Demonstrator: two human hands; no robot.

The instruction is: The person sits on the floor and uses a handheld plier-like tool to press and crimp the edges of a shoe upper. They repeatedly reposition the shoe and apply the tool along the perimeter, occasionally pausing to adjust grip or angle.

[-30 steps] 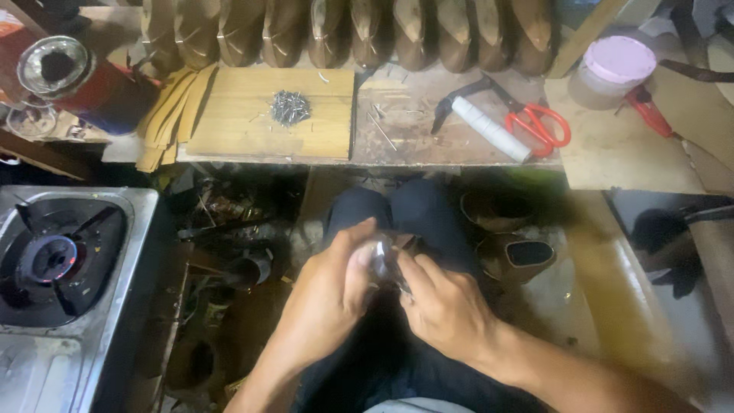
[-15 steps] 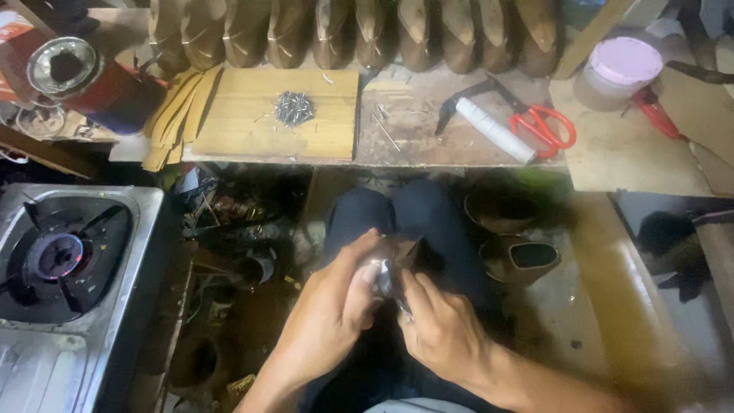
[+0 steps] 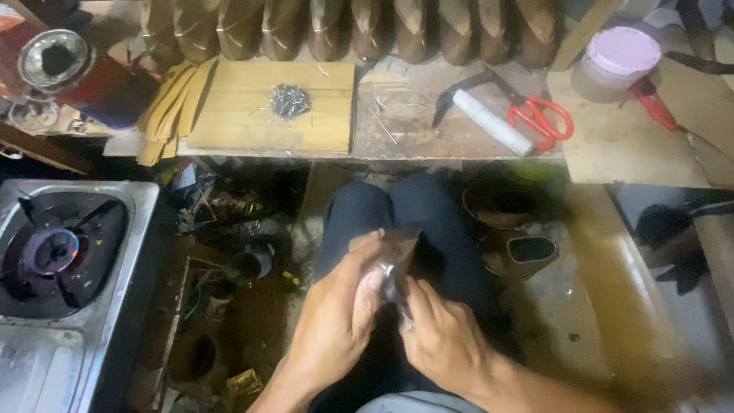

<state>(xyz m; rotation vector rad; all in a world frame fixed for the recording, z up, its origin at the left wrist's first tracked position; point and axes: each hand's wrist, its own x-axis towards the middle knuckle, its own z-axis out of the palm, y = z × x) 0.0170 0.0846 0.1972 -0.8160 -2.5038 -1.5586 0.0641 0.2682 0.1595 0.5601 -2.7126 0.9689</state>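
Observation:
My left hand (image 3: 336, 321) and my right hand (image 3: 442, 340) meet over my dark-trousered knees, both closed on a small dark leather piece (image 3: 397, 256) held between them. A bit of shiny metal shows at the fingertips; what it is cannot be told. The piece is partly hidden by my fingers. Ahead on the low wooden bench lies a light wooden board (image 3: 267, 126) with a small heap of nails (image 3: 289, 101) on it.
A gas burner (image 3: 53, 252) with a lit flame sits at the left. On the bench lie a hammer (image 3: 482, 118) with a white handle, red-handled scissors (image 3: 539, 118) and a pink-lidded tub (image 3: 619, 57). Shoe lasts (image 3: 344, 27) line the back. Dark shoes (image 3: 520, 252) rest by my right knee.
Both hands have stayed on the leather piece with only small finger shifts. The view has tilted slightly, so the bench sits a little higher in frame.

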